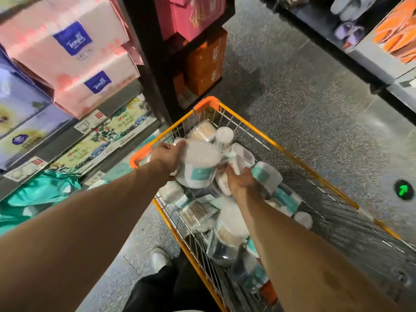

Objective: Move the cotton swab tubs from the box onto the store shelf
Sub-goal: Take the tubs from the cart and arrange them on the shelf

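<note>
one tub [198, 170] in left hand [167, 156], second tub [241, 155] in right hand [239, 180].

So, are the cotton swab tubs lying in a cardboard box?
No, the cotton swab tubs lie piled in a wire shopping cart with an orange frame.

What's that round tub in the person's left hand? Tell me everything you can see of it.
The tub is a round, clear plastic container packed with cotton swabs, whose white tips show through its lid. A teal and white label wraps its side. It is tilted, with the lid towards the camera, and lifted above the other tubs in the wire cart. The left hand grips its left edge. Blur makes the label print unreadable.
</note>
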